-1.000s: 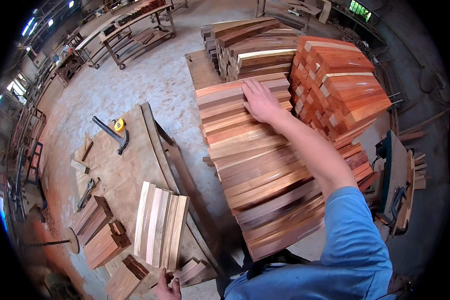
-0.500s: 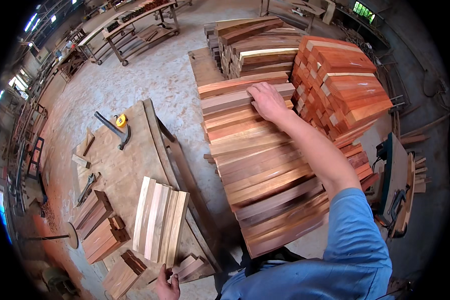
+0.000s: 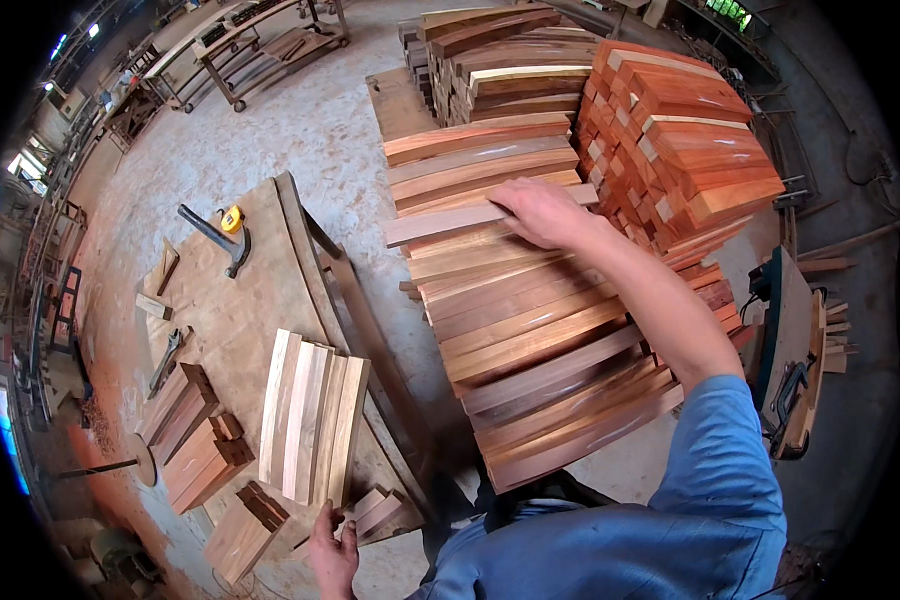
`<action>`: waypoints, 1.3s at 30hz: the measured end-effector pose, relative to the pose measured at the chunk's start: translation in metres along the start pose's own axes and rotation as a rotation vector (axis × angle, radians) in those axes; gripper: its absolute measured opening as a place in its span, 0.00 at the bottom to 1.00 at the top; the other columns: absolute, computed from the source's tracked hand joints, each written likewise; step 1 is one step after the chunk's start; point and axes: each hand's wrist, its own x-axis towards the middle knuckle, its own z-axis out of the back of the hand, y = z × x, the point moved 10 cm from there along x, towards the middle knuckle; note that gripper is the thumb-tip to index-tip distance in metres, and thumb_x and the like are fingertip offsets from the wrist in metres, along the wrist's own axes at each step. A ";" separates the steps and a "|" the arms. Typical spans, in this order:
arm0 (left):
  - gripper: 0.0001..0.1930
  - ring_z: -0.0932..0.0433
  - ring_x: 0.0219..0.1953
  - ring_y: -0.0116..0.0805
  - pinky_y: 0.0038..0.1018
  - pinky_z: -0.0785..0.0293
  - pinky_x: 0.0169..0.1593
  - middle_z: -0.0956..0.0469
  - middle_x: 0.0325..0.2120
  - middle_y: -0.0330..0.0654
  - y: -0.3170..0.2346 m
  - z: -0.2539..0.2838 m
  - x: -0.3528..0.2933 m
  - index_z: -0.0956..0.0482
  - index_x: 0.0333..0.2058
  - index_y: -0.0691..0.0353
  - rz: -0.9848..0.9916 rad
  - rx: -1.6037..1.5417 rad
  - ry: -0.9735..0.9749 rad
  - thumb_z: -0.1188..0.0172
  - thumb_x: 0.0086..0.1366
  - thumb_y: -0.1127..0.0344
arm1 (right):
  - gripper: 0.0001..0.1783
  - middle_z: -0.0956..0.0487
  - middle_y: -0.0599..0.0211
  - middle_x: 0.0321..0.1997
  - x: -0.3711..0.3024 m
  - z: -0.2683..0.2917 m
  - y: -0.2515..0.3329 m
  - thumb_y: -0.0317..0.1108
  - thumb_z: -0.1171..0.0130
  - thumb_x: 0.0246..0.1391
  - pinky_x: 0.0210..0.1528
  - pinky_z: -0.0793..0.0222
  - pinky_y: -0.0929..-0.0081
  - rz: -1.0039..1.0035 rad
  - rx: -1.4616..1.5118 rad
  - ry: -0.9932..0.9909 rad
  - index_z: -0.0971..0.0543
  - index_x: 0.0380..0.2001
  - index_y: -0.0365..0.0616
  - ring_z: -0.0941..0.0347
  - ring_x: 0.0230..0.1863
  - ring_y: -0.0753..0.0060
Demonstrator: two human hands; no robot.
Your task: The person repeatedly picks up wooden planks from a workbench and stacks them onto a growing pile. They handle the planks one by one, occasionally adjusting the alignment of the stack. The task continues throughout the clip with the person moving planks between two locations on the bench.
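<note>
Over planks [image 3: 515, 300], right hand [image 3: 540, 212] clamped on strip [image 3: 440, 224]; left hand [image 3: 333, 555] seemingly unclenched by slats [image 3: 313, 420].

The wooden table [image 3: 235, 315] bears pale slats [image 3: 298, 420] just beyond the left hand [image 3: 333, 553]. A hammer [image 3: 209, 232] lies farther off.

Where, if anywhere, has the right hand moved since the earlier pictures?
Yes: judged against the reddish timber stack, the right hand has come nearer the person, bringing a greyish-brown board.
</note>
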 end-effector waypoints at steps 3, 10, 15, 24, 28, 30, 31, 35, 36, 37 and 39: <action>0.26 0.18 0.43 0.40 0.33 0.23 0.51 0.17 0.40 0.51 -0.008 0.000 0.001 0.30 0.60 0.70 -0.017 -0.006 -0.001 0.39 0.62 0.74 | 0.14 0.23 0.53 0.40 -0.016 -0.008 -0.008 0.34 0.37 0.51 0.50 0.29 0.52 -0.041 0.017 0.007 0.27 0.40 0.43 0.26 0.48 0.48; 0.32 0.23 0.52 0.49 0.36 0.25 0.54 0.25 0.51 0.56 -0.106 -0.008 0.037 0.33 0.62 0.68 -0.254 -0.124 -0.035 0.35 0.59 0.73 | 0.18 0.26 0.58 0.41 -0.057 -0.012 0.072 0.35 0.33 0.47 0.48 0.27 0.59 0.161 0.015 0.060 0.26 0.41 0.46 0.28 0.46 0.52; 0.35 0.26 0.54 0.45 0.34 0.26 0.54 0.30 0.55 0.55 -0.210 -0.018 0.087 0.36 0.63 0.66 -0.409 -0.174 -0.131 0.33 0.58 0.74 | 0.19 0.27 0.61 0.41 -0.071 -0.018 0.133 0.34 0.34 0.47 0.47 0.29 0.60 0.344 0.114 0.100 0.27 0.43 0.46 0.29 0.46 0.53; 0.15 0.22 0.36 0.26 0.23 0.22 0.39 0.21 0.37 0.39 -0.160 -0.065 0.105 0.27 0.48 0.64 -0.119 -0.941 0.106 0.36 0.64 0.75 | 0.16 0.25 0.53 0.45 -0.033 0.000 0.099 0.41 0.39 0.52 0.53 0.30 0.54 0.206 0.256 0.103 0.25 0.40 0.41 0.28 0.49 0.47; 0.16 0.21 0.36 0.28 0.24 0.21 0.38 0.21 0.37 0.40 -0.147 -0.057 0.102 0.27 0.49 0.64 -0.112 -1.020 0.049 0.35 0.64 0.72 | 0.19 0.24 0.50 0.47 0.013 0.025 -0.023 0.41 0.40 0.55 0.57 0.31 0.56 -0.104 0.049 -0.181 0.24 0.44 0.38 0.28 0.52 0.46; 0.17 0.21 0.36 0.29 0.25 0.20 0.38 0.21 0.37 0.41 -0.135 -0.052 0.097 0.27 0.49 0.64 -0.101 -1.054 0.009 0.34 0.64 0.70 | 0.20 0.25 0.51 0.50 0.027 0.026 -0.049 0.39 0.39 0.55 0.58 0.32 0.56 -0.136 -0.010 -0.235 0.23 0.47 0.38 0.29 0.54 0.47; 0.17 0.21 0.36 0.29 0.25 0.20 0.37 0.21 0.37 0.41 -0.128 -0.048 0.093 0.27 0.49 0.64 -0.087 -1.075 -0.012 0.34 0.63 0.70 | 0.20 0.25 0.51 0.50 0.033 0.025 -0.055 0.39 0.39 0.55 0.59 0.33 0.56 -0.136 -0.039 -0.254 0.23 0.47 0.38 0.30 0.55 0.47; 0.19 0.21 0.37 0.30 0.27 0.19 0.36 0.21 0.38 0.43 -0.096 -0.038 0.074 0.28 0.49 0.64 -0.021 -1.111 -0.073 0.33 0.62 0.67 | 0.19 0.26 0.55 0.53 0.053 0.019 -0.066 0.36 0.39 0.55 0.61 0.34 0.56 -0.141 -0.110 -0.245 0.24 0.49 0.39 0.32 0.58 0.50; 0.19 0.21 0.37 0.31 0.28 0.19 0.35 0.21 0.39 0.43 -0.089 -0.037 0.070 0.28 0.49 0.64 -0.019 -1.101 -0.074 0.32 0.62 0.66 | 0.19 0.25 0.56 0.53 0.058 0.017 -0.070 0.36 0.38 0.55 0.61 0.34 0.56 -0.143 -0.127 -0.244 0.24 0.49 0.39 0.32 0.59 0.50; 0.20 0.21 0.38 0.32 0.28 0.19 0.35 0.21 0.39 0.43 -0.080 -0.037 0.067 0.28 0.49 0.64 -0.018 -1.092 -0.074 0.32 0.61 0.65 | 0.19 0.25 0.57 0.54 0.060 0.014 -0.075 0.35 0.39 0.55 0.61 0.34 0.56 -0.148 -0.130 -0.252 0.24 0.49 0.40 0.32 0.58 0.50; 0.21 0.21 0.38 0.33 0.28 0.19 0.35 0.21 0.39 0.44 -0.067 -0.036 0.058 0.28 0.49 0.64 0.000 -1.083 -0.106 0.31 0.61 0.64 | 0.19 0.25 0.59 0.54 0.063 0.010 -0.080 0.35 0.39 0.55 0.61 0.34 0.57 -0.156 -0.138 -0.267 0.24 0.49 0.40 0.32 0.58 0.51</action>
